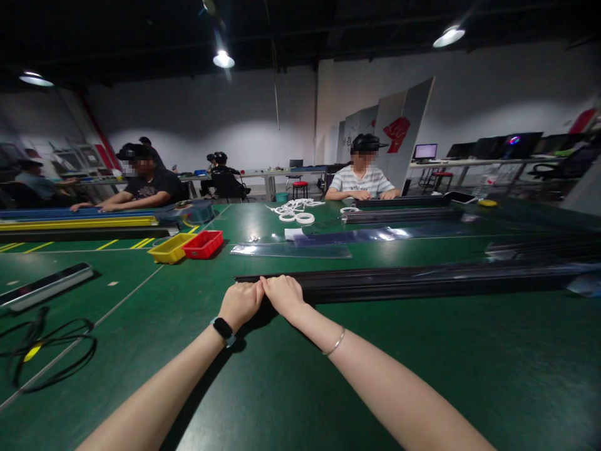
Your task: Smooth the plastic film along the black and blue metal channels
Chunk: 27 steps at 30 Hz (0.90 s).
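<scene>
Hands: both at L end of blk strips point(399, 283), side by side, thumbs abt touching; L hand point(241, 302) & R hand point(285, 293) both closed on the strips, fingertips mostly hidden
Wrists: dk watch point(223, 328) on L, thin bracelet point(334, 341) on R
Blk strips: long bundle flat on grn table point(375, 376), running from hands out to far R; partly in clear wrap twd R end
Beyond strips: clear plastic sleeve point(291, 250), lying flat, just behind L part of bundle
White rings: a few w/ a tangle of white strip, further back, nr middle; one ring at point(305, 222)
Bins: red bin point(203, 244) touching yel. bin point(171, 248), L of sleeve
Far L: silver-edged blk bar point(51, 285), lying at an angle
Co-workers: person in striped top point(364, 180) opp., hands at other dk strips; person in dk top point(154, 185) at L, arms over blue & yel. lengths
</scene>
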Tool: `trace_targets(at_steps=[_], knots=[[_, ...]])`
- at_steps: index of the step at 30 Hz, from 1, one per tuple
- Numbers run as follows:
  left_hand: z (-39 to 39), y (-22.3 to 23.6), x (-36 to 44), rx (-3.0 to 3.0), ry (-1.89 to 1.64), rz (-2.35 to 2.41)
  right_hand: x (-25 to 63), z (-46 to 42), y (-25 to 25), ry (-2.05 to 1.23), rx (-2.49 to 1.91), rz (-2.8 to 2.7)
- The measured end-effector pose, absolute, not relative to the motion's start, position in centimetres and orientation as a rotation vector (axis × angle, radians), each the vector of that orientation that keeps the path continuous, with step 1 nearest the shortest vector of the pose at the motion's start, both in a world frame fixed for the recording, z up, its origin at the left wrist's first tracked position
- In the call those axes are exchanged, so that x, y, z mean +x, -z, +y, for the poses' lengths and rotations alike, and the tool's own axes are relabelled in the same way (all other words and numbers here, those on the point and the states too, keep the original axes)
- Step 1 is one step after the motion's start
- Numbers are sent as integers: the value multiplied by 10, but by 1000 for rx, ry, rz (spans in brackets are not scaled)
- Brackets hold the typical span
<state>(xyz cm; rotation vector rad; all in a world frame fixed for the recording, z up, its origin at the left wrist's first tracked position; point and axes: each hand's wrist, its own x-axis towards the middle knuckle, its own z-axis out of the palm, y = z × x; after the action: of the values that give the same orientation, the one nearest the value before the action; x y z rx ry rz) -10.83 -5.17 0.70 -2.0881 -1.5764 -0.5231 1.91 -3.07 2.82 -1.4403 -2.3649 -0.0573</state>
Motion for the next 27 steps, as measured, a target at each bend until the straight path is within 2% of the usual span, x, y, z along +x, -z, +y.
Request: trace_targets(at_steps=[27], knots=[[-59, -13, -107, -2005, 532, -1659, 24, -41, -37, 61, -1373, -2455]])
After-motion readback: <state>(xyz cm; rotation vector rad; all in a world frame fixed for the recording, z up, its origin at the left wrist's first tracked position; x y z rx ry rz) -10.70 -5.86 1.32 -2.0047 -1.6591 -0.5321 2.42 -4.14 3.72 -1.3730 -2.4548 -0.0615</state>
